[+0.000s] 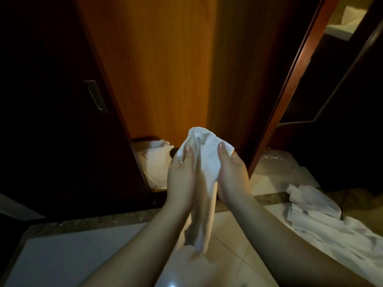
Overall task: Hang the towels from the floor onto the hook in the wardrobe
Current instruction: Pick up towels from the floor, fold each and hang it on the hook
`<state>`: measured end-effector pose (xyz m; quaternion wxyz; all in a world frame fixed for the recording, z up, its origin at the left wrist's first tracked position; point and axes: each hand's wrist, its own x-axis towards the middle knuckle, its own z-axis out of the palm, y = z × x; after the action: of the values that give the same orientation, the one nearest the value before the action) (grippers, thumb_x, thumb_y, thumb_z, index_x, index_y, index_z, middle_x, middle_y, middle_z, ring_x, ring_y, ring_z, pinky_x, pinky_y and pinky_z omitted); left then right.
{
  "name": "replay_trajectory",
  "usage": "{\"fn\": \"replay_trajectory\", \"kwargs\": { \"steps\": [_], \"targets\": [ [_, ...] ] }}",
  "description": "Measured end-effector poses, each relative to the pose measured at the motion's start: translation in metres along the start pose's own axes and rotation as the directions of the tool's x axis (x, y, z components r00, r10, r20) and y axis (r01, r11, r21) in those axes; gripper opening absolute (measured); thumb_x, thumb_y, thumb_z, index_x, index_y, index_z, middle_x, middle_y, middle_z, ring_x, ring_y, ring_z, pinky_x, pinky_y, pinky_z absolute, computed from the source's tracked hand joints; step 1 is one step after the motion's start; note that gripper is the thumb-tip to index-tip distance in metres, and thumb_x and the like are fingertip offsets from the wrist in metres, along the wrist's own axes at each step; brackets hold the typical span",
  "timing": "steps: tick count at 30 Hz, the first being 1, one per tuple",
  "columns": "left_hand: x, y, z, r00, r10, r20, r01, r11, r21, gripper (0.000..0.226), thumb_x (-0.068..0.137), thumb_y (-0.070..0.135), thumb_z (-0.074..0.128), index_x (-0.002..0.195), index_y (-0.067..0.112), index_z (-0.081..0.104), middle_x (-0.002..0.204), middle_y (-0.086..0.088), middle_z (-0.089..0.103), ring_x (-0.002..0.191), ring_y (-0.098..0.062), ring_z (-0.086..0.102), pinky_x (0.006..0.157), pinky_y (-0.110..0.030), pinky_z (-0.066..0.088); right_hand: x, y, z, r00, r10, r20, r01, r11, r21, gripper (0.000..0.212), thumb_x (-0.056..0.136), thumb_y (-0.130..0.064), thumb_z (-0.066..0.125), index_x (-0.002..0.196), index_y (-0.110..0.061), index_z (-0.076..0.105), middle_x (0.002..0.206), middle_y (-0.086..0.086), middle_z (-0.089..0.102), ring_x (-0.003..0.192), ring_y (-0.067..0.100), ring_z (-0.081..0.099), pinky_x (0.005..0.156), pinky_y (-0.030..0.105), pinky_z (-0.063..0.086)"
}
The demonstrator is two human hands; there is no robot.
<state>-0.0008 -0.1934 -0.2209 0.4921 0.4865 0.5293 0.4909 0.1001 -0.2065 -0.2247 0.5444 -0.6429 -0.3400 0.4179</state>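
Dim room, glossy beige tiled floor [232, 264], orange-brown wooden wardrobe panel [165, 69] at 12 o'clock. Left hand [182, 175] and right hand [230, 172] each pinch upper edge of one white cloth towel [205, 162], raised at centre, tail hanging.

Risks (judged):
- hook not in view; reach made blind
- loose tail snagging, pinch slipping

Count: held towel 1; crumpled white towels on floor [323, 220] at 4 o'clock, number unclear; white fabric heap [154, 162] at 9 o'clock, 1.

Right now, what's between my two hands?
In the head view, a white towel sits between the left hand and the right hand. Both hands grip its bunched top, and the rest hangs down between the forearms.
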Motion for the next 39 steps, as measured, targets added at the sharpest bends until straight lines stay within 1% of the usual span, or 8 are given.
{"fn": "replay_trajectory", "kwargs": {
  "steps": [7,13,17,19,25,28,34,39],
  "targets": [
    [-0.017,0.006,0.004,0.991,0.063,0.115,-0.071,0.995,0.068,0.024,0.098,0.053,0.042,0.111,0.04,0.059,0.095,0.012,0.071,0.092,0.011,0.065,0.09,-0.027,0.054,-0.01,-0.002,0.006,0.961,-0.119,0.25,0.091,0.989,0.119,0.035,0.084,-0.076,0.048,0.105,-0.056,0.066,0.115,-0.016,0.073,0.11,0.001,0.067,0.099,0.035,0.051],
    [-0.014,0.012,-0.006,0.926,0.052,0.374,0.048,0.966,-0.254,0.053,0.091,0.067,0.031,0.126,0.034,0.055,0.131,0.007,0.065,0.131,-0.01,0.055,0.106,-0.027,0.046,-0.006,-0.005,0.001,0.872,-0.225,0.434,0.147,0.968,0.205,0.066,0.093,-0.069,0.043,0.152,-0.039,0.039,0.148,-0.01,0.053,0.138,0.005,0.047,0.119,0.038,0.034],
    [-0.004,0.018,-0.02,0.875,0.117,0.469,0.019,0.961,-0.277,0.069,0.088,0.068,0.012,0.135,0.036,0.05,0.154,0.007,0.046,0.143,-0.008,0.039,0.118,-0.033,0.035,-0.008,-0.02,-0.006,0.831,-0.196,0.52,0.205,0.978,0.041,0.062,0.091,-0.063,0.051,0.144,-0.06,0.021,0.126,-0.049,0.05,0.123,-0.02,0.047,0.094,0.004,0.041],
    [-0.002,0.019,-0.023,0.843,0.136,0.52,0.021,0.959,-0.283,0.071,0.088,0.069,0.011,0.132,0.04,0.058,0.164,0.009,0.028,0.149,-0.008,0.028,0.124,-0.039,0.022,-0.011,-0.025,-0.011,0.843,-0.237,0.483,0.303,0.951,-0.06,0.063,0.089,-0.064,0.055,0.14,-0.068,0.019,0.122,-0.046,0.054,0.116,-0.018,0.053,0.084,-0.003,0.041],
    [0.002,0.028,-0.021,0.784,0.211,0.584,0.031,0.926,-0.376,0.077,0.086,0.076,0.017,0.134,0.037,0.062,0.163,0.009,0.03,0.15,-0.01,0.026,0.125,-0.045,0.016,-0.013,-0.032,-0.023,0.85,-0.316,0.421,0.356,0.934,-0.018,0.075,0.086,-0.074,0.039,0.153,-0.042,0.032,0.143,-0.013,0.055,0.134,0.005,0.05,0.112,0.027,0.041],
    [0.006,0.036,-0.022,0.792,0.207,0.574,0.012,0.936,-0.353,0.084,0.084,0.078,0.021,0.139,0.028,0.059,0.16,0.014,0.036,0.145,-0.004,0.035,0.118,-0.032,0.032,-0.006,-0.041,-0.031,0.851,-0.316,0.419,0.356,0.934,-0.018,0.069,0.091,-0.066,0.039,0.155,-0.041,0.032,0.141,-0.014,0.058,0.128,0.002,0.055,0.103,0.02,0.045],
    [0.024,0.055,-0.024,0.901,0.34,0.268,-0.339,0.939,-0.053,0.045,0.089,0.062,0.054,0.124,0.035,0.066,0.138,0.018,0.059,0.13,0.0,0.051,0.108,-0.032,0.043,0.017,-0.078,-0.046,0.841,-0.387,0.378,0.397,0.916,0.055,0.044,0.099,-0.052,0.041,0.14,-0.043,0.053,0.13,-0.008,0.068,0.118,0.007,0.064,0.103,0.034,0.05],
    [0.051,0.079,-0.024,0.899,0.204,0.386,-0.172,0.978,-0.117,0.096,0.058,0.066,0.084,0.138,0.025,0.052,0.139,0.005,0.06,0.127,-0.014,0.058,0.106,-0.04,0.047,0.034,-0.125,-0.05,0.792,-0.378,0.479,0.327,0.926,0.191,0.034,0.101,-0.038,0.044,0.121,-0.027,0.069,0.123,0.01,0.072,0.118,0.027,0.067,0.1,0.042,0.054]
  ]
}}
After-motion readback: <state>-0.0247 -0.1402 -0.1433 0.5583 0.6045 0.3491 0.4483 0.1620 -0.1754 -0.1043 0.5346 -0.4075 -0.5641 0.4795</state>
